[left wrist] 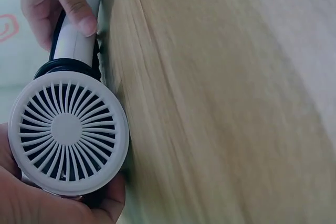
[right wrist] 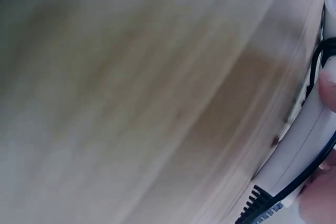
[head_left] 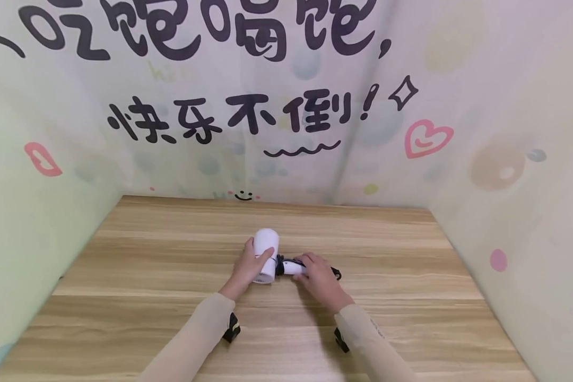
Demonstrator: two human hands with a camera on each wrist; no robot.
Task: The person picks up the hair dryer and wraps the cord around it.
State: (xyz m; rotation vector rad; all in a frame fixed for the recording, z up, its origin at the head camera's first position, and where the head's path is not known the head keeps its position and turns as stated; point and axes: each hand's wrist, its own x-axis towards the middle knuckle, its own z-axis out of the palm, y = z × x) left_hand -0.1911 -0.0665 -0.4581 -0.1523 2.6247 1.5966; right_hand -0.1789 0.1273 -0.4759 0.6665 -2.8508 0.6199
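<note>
A white hair dryer [head_left: 267,241] lies on the wooden table, its barrel toward the left and its handle toward the right. My left hand [head_left: 246,266] grips the barrel, thumb across the near side. With fingers and thumb about the handle [right wrist: 294,153], my right hand [head_left: 319,280] holds the other end. A black cord [left wrist: 65,66] is wound round the neck and runs along the handle. The round slatted grille [left wrist: 66,129] faces the left wrist camera. The palm-side contact of both hands is partly hidden.
The wood-grain table [head_left: 172,244] spreads out on all sides of the hair dryer. Behind it stands a pale wall covering [head_left: 286,175] with dark lettering and drawings. Similar pale walls flank the table on the left and right. Dark wrist straps [head_left: 231,329] hang under the sleeves.
</note>
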